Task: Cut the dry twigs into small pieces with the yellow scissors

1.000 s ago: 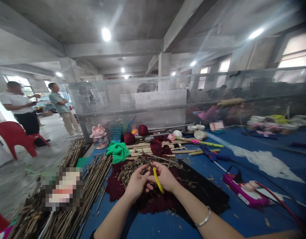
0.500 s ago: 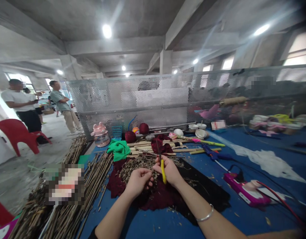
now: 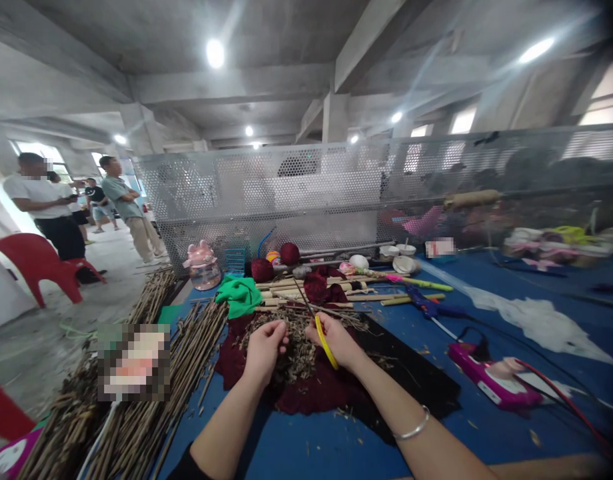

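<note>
Yellow-handled scissors [image 3: 324, 341] are in my right hand [image 3: 339, 340], their dark blades pointing up and slightly left. My left hand [image 3: 264, 345] is closed in a pinch to the left of it; whatever sits between its fingertips is too small to make out. Both hands are over a heap of dry, curled plant bits [image 3: 299, 360]. The heap lies on a dark red cloth [image 3: 306, 399], with a black cloth [image 3: 411, 367] to its right.
Long dry stems [image 3: 186, 360] lie in bundles on the left. Behind the heap are a green cloth [image 3: 239, 297], pale sticks [image 3: 286, 292] and dark red yarn balls [image 3: 290, 253]. A glue gun [image 3: 426, 303] and a purple power strip [image 3: 496, 383] lie right. People stand far left.
My left hand has moved left, away from the right hand. The scissors have turned, their blades now leaning further left. My right hand has stayed nearly in place.
</note>
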`<action>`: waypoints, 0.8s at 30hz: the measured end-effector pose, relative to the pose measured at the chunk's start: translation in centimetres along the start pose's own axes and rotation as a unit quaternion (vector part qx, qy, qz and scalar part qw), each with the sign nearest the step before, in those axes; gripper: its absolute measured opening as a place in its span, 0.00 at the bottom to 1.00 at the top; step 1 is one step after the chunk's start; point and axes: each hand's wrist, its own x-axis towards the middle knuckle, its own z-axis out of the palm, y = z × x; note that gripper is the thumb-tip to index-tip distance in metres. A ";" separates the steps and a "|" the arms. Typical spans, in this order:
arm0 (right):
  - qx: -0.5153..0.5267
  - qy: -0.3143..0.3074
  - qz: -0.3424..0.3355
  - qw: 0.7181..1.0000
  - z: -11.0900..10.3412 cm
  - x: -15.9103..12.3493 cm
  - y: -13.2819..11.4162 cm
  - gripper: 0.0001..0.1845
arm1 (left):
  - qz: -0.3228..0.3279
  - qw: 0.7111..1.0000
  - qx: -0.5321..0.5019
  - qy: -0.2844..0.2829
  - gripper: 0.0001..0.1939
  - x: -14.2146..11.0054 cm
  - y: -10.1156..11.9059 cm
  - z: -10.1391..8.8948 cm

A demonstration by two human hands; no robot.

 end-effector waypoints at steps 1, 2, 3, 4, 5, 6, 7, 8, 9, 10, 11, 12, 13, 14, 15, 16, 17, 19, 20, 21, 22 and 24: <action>-0.035 -0.006 -0.004 0.999 -0.1 -0.1 0.0 0.19 | -0.008 0.999 -0.032 0.009 0.13 0.1 0.1 0.0; -0.071 -0.009 -0.008 0.997 -0.3 -0.3 0.0 0.19 | -0.016 0.998 -0.061 0.017 0.13 0.2 0.1 0.0; -0.105 -0.010 -0.012 0.994 -0.4 -0.4 0.0 0.19 | -0.023 0.996 -0.083 0.023 0.14 0.3 0.2 0.0; -0.137 -0.013 -0.014 0.990 -0.5 -0.6 0.0 0.19 | -0.027 0.994 -0.098 0.026 0.14 0.3 0.3 0.0; -0.163 -0.016 -0.016 0.986 -0.5 -0.7 0.0 0.19 | -0.025 0.994 -0.106 0.029 0.15 0.3 0.3 0.0; -0.185 -0.018 -0.016 0.982 -0.5 -0.8 0.0 0.19 | -0.020 0.993 -0.109 0.029 0.15 0.3 0.4 0.0; -0.204 -0.019 -0.017 0.979 -0.5 -0.9 -0.1 0.20 | -0.012 0.994 -0.109 0.027 0.16 0.3 0.4 0.0; -0.220 -0.021 -0.019 0.975 -0.4 -0.9 -0.1 0.20 | -0.003 0.994 -0.108 0.024 0.17 0.2 0.5 0.0; -0.234 -0.019 -0.022 0.972 -0.3 -0.9 -0.2 0.21 | 0.006 0.994 -0.104 0.021 0.18 0.1 0.5 0.1; -0.248 -0.014 -0.022 0.968 -0.2 -0.9 -0.2 0.23 | 0.014 0.995 -0.099 0.017 0.19 0.0 0.5 0.1; -0.263 -0.009 -0.021 0.964 -0.1 -0.9 -0.3 0.23 | 0.019 0.995 -0.093 0.013 0.20 -0.1 0.5 0.2; -0.281 -0.005 -0.018 0.960 0.0 -0.8 -0.3 0.23 | 0.022 0.996 -0.086 0.008 0.21 -0.1 0.5 0.3; -0.298 -0.005 -0.012 0.954 0.0 -0.8 -0.4 0.21 | 0.025 0.997 -0.079 0.006 0.21 -0.2 0.5 0.3; -0.315 -0.007 -0.003 0.949 -0.1 -0.7 -0.5 0.21 | 0.027 0.997 -0.074 0.005 0.21 -0.2 0.5 0.3; -0.329 -0.012 0.006 0.944 -0.2 -0.7 -0.6 0.21 | 0.030 0.997 -0.069 0.005 0.21 -0.2 0.5 0.4; -0.340 -0.015 0.014 0.940 -0.3 -0.7 -0.7 0.21 | 0.034 0.997 -0.064 0.007 0.21 -0.1 0.5 0.4; -0.349 -0.013 0.019 0.937 -0.4 -0.7 -0.7 0.22 | 0.040 0.997 -0.061 0.010 0.21 -0.1 0.5 0.3; -0.358 0.002 0.020 0.933 -0.7 -0.7 -0.8 0.22 | 0.055 0.997 -0.055 0.016 0.20 0.0 0.5 0.2; -0.357 0.009 0.015 0.934 -0.8 -0.8 -0.8 0.23 | 0.062 0.996 -0.053 0.020 0.20 0.0 0.5 0.2; -0.350 0.011 0.009 0.936 -0.8 -0.9 -0.8 0.23 | 0.068 0.996 -0.051 0.024 0.20 0.0 0.5 0.1; -0.340 0.009 0.004 0.940 -0.8 -0.9 -0.7 0.24 | 0.073 0.996 -0.049 0.028 0.19 0.0 0.5 0.1; -0.321 0.000 -0.008 0.947 -0.6 -1.0 -0.4 0.26 | 0.079 0.995 -0.046 0.032 0.19 0.0 0.4 0.0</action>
